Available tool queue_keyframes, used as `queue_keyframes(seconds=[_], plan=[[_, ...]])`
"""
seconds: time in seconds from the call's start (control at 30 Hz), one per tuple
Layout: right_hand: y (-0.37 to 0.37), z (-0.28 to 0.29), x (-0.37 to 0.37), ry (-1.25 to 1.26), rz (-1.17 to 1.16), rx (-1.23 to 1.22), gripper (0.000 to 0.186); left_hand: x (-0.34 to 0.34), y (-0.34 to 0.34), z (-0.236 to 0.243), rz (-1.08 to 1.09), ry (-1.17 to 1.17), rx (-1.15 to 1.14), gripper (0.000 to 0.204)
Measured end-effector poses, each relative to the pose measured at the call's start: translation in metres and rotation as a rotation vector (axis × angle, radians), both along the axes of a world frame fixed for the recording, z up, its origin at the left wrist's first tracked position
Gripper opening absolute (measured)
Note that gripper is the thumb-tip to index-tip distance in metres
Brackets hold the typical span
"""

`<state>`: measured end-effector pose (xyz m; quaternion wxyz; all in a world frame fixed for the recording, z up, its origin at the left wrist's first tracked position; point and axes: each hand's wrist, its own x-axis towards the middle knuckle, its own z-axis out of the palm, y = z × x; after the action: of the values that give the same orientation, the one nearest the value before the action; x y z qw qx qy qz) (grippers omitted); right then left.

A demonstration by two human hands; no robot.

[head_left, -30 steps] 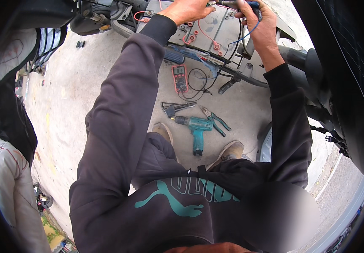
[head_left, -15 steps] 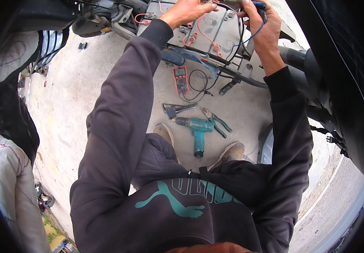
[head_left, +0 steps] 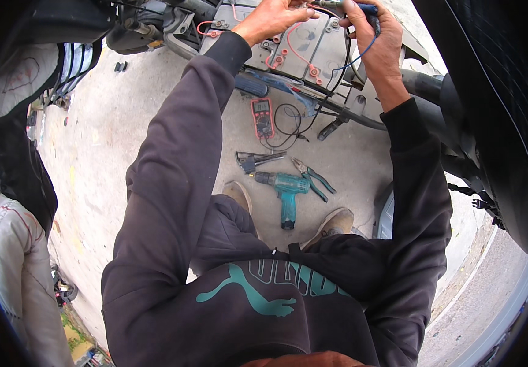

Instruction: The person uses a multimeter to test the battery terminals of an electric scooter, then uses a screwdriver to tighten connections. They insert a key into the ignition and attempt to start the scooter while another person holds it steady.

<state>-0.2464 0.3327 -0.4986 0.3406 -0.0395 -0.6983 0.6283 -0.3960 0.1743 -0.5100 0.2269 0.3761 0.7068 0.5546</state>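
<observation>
My left hand (head_left: 271, 19) reaches up to the top edge of the view and pinches a thin red wire (head_left: 288, 49) that hangs over a grey battery pack (head_left: 294, 46). My right hand (head_left: 377, 43) is closed around a blue-handled tool (head_left: 365, 11) with a blue wire (head_left: 353, 61) trailing from it, just right of the left hand. Both hands work over the open grey battery compartment of a vehicle. Fingertips are partly cut off by the frame's top.
On the concrete floor between my feet lie a teal cordless drill (head_left: 285, 186), green-handled pliers (head_left: 313, 177), grey crimping pliers (head_left: 255, 160) and a red multimeter (head_left: 263, 116) with black leads. A dark vehicle body (head_left: 496, 122) curves along the right; a grey seat (head_left: 19, 85) stands left.
Both hands have shifted slightly upward and closer together over the battery pack. The tools on the floor have not moved.
</observation>
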Motion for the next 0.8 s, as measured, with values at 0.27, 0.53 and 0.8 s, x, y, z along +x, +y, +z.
queue_keyframes(seconds=[0.27, 0.53, 0.8], plan=[[-0.001, 0.003, 0.003, -0.003, 0.017, 0.066, 0.013, 0.004, 0.001, 0.007, -0.002, -0.003, -0.041, 0.022], [-0.006, 0.001, 0.003, -0.047, -0.017, 0.022, 0.012, -0.002, 0.001, 0.000, -0.020, -0.021, 0.016, 0.024], [-0.020, 0.021, 0.013, 0.001, -0.127, 0.434, 0.013, 0.001, 0.003, 0.006, -0.003, 0.037, -0.048, 0.023]])
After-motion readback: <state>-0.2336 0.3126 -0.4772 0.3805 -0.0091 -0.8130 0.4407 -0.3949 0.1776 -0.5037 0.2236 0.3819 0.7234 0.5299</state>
